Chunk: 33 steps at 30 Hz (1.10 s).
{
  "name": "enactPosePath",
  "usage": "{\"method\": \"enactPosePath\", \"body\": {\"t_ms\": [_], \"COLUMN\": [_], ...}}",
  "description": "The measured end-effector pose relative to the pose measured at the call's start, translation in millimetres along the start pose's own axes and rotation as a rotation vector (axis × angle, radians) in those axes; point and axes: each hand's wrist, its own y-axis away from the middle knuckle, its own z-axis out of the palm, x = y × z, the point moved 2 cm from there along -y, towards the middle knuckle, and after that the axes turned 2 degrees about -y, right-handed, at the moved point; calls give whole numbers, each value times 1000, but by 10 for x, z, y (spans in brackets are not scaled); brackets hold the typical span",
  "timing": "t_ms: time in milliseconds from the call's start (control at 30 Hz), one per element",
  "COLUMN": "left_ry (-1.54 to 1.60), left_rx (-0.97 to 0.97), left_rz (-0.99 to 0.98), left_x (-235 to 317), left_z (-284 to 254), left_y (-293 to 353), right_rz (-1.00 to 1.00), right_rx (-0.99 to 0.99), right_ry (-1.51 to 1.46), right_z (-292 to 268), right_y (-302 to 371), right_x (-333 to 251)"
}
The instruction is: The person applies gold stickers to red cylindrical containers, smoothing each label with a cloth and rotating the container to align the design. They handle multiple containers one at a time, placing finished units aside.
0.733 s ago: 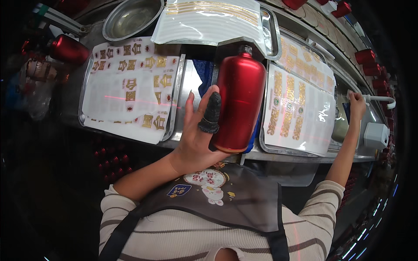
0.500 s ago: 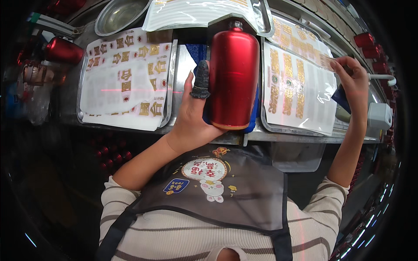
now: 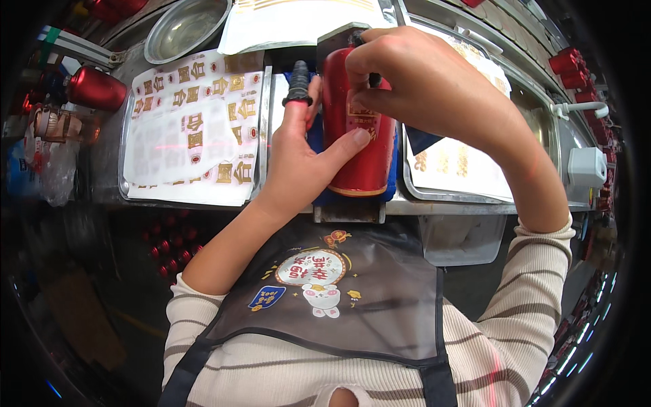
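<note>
A shiny red bottle (image 3: 359,169) lies neck away from me on a blue-lined stand in front of me. A gold-lettered decal (image 3: 363,112) is against its upper side. My left hand (image 3: 298,159) has its thumb on the decal's lower part; its fingers stretch out along the bottle's left side, one in a black finger cot. My right hand (image 3: 413,74) arches over the bottle near its neck, fingers curled and pinching at the decal's upper part; its fingertips are partly hidden. A dark blue flat piece (image 3: 422,139) sticks out beneath my right hand; how it is held is hidden.
Trays of gold decal sheets stand left (image 3: 180,146) and right (image 3: 461,169), with white sheets (image 3: 298,27) at the back. A metal bowl (image 3: 186,30) sits far left, near another red bottle (image 3: 96,88). A white jug (image 3: 586,166) and a tap (image 3: 580,108) are at right.
My right hand has come from the right-hand sheets over to the bottle, with a gold decal now on it. My left thumb has moved from the bottle's base onto the decal.
</note>
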Motion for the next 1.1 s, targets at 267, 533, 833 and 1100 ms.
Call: {"method": "enactPosePath", "body": {"t_ms": [267,533,833,1100], "left_ry": [403,466,474,463], "left_rx": [80,-16,-3,-19], "left_rz": [-37,-191,-197,-206], "left_x": [5,33,62,18], "left_z": [40,47,57,32], "left_y": [21,0,-12,-8], "right_rz": [353,606,569,573], "right_rx": [502,589,601,568], "right_ry": [-430,-916,-873,-864], "right_z": [396,847,881,806], "right_y": [452,652,646,637], "right_x": [140,-33,8,3]}}
